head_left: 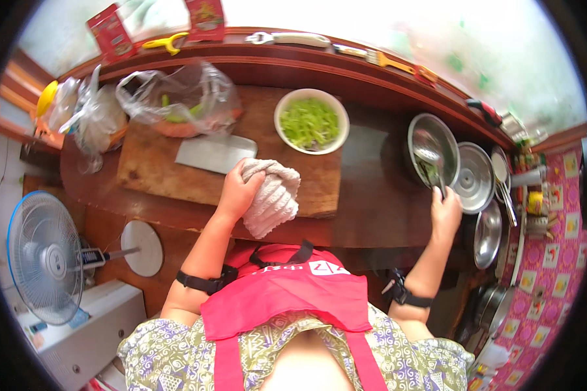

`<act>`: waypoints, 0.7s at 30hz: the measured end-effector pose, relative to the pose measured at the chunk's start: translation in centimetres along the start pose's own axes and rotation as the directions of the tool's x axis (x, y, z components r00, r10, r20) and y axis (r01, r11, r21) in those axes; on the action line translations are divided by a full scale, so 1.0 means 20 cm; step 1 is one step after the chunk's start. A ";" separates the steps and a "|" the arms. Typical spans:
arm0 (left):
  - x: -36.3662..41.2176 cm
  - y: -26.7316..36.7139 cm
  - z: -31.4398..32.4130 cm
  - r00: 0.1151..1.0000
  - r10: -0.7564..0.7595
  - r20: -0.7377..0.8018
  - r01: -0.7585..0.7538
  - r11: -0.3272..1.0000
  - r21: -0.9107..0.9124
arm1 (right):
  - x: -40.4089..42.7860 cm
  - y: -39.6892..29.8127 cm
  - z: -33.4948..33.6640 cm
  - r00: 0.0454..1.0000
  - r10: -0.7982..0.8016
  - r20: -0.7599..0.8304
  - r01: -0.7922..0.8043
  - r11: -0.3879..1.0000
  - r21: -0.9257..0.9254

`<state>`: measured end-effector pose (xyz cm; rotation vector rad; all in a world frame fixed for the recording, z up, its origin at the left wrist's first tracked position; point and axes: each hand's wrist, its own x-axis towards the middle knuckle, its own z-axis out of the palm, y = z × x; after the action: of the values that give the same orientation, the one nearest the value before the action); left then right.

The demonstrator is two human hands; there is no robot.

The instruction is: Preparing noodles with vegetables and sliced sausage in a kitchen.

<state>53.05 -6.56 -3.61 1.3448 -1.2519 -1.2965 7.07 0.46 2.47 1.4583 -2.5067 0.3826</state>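
Observation:
My left hand [241, 190] grips a folded, pale ribbed cloth [274, 200] above the front of a wooden cutting board [303, 188]. Just behind that hand, a cleaver blade [217, 152] lies flat on the board; its handle is not visible. At the right, the fingers of my right hand [446, 212] are closed on the handle of a slotted metal skimmer [427, 150]. The skimmer's head rests inside a deep steel bowl [447, 129], over some dark green pieces. A white bowl [345, 122] of chopped light-green vegetable stands at the board's back right.
Clear plastic bags [205, 105] with produce sit at the back left. A steel lid or basin [469, 178] and another steel bowl [487, 234] are at the right. A yellow peeler [169, 43] and a brush [386, 59] lie on the sill. A fan [46, 259] stands at left.

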 end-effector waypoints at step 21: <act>0.37 -0.23 -1.42 0.774 0.507 -0.379 -0.010 0.609 0.793 | -0.70 -1.69 0.39 0.629 -0.682 0.373 0.516 0.725 0.456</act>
<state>81.30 -14.87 -6.67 1.8317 -1.5224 -0.0097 42.89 -6.73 -5.38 2.7456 -2.1109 0.2751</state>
